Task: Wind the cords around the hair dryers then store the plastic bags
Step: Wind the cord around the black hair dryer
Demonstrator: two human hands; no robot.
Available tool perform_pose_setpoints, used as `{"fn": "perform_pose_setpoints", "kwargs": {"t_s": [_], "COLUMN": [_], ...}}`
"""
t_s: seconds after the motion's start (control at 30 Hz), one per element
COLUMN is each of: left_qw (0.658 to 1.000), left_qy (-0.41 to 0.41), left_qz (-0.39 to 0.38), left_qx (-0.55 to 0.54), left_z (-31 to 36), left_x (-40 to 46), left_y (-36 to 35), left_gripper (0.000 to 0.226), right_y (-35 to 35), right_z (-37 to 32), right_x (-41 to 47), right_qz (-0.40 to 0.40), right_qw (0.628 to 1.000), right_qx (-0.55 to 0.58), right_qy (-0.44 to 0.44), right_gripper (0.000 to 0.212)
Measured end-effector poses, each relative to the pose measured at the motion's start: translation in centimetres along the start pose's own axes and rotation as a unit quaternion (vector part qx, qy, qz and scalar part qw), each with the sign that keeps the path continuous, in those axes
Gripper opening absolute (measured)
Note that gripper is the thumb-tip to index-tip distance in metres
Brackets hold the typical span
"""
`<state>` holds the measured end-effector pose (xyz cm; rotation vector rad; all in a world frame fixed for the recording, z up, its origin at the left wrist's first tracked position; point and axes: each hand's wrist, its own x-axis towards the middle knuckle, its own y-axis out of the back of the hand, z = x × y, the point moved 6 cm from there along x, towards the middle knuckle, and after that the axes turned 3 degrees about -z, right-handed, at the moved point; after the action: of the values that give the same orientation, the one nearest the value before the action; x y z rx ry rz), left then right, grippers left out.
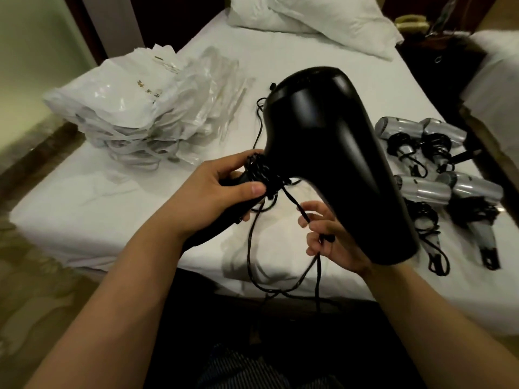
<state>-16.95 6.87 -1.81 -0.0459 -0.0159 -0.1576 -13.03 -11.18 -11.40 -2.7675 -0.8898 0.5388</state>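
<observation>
Left hand (222, 189) gripping black hair dryer (334, 153) handle over wound cord (269, 181), right hand (328, 234) pinching loose cord, silver hair dryers (438, 164) on bed (84, 209), plastic bags (134, 108) piled left

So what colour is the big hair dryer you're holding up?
Black: the big hair dryer is glossy black all over, cord included. The head view shows it.
</observation>
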Motion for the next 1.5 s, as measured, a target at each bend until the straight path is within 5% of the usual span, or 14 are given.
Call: {"fn": "perform_pose_setpoints", "kwargs": {"t_s": [0.2,0.37,0.43,0.53,0.6,0.67,0.73,0.83,0.97,1.03,1.1,1.27,1.4,1.5], "left_qw": [0.998,0.992,0.991,0.991,0.993,0.995,0.996,0.996,0.994,0.993,0.992,0.971,0.920,0.866], "left_qy": [0.001,0.001,-0.003,-0.005,-0.008,-0.008,-0.008,-0.014,-0.008,0.007,0.013,0.031,-0.002,-0.029], "left_qz": [0.045,0.116,0.134,0.130,0.116,0.100,0.085,0.078,0.096,0.102,0.096,0.073,0.070,0.056], "left_qx": [0.032,0.047,0.028,0.009,0.004,-0.008,-0.032,-0.036,0.043,0.052,0.081,0.228,0.386,0.496], "left_z": [0.2,0.0,0.0,0.2,0.4,0.6,0.9,1.3,1.4,1.2,0.7,-0.1,0.1,-0.1], "left_x": [-0.1,-0.4,-0.6,-0.5,-0.4,-0.1,0.0,0.4,0.8,1.0,1.0,1.1,2.2,2.9], "left_y": [0.8,2.0,2.1,1.3,0.6,-0.2,-1.2,-1.8,-0.2,0.5,1.2,1.5,0.2,-0.3], "left_gripper": [0.046,0.046,0.046,0.038,0.035,0.034,0.031,0.030,0.015,0.020,0.037,0.076,0.076,0.066], "right_y": [1.9,6.6,7.6,6.4,4.5,1.8,-1.0,-4.3,-4.0,-2.7,-1.7,-3.9,-7.9,-9.7], "right_z": [0.2,2.2,3.5,4.2,3.4,2.5,1.4,-0.6,-1.9,-2.1,-2.6,-4.7,-7.0,-9.6], "right_x": [0.0,-1.2,-2.0,-1.9,-0.8,0.2,0.6,0.0,-1.8,-2.5,-3.1,-4.5,-5.6,-6.3], "right_qz": [0.081,0.160,0.125,0.053,0.021,-0.017,-0.049,-0.095,0.013,0.078,0.123,0.046,-0.032,-0.056], "right_qw": [0.997,0.982,0.976,0.943,0.877,0.856,0.907,0.980,0.993,0.989,0.990,0.844,0.711,0.658], "right_qx": [-0.007,-0.004,-0.021,-0.223,-0.433,-0.498,-0.411,-0.177,0.119,0.123,-0.073,-0.535,-0.702,-0.749], "right_qy": [-0.008,-0.104,-0.176,-0.241,-0.207,-0.138,-0.073,-0.007,-0.021,-0.009,0.015,0.009,0.028,0.050], "right_gripper": [0.008,0.034,0.038,0.035,0.023,0.044,0.060,0.034,0.034,0.040,0.029,0.020,0.021,0.021]}}
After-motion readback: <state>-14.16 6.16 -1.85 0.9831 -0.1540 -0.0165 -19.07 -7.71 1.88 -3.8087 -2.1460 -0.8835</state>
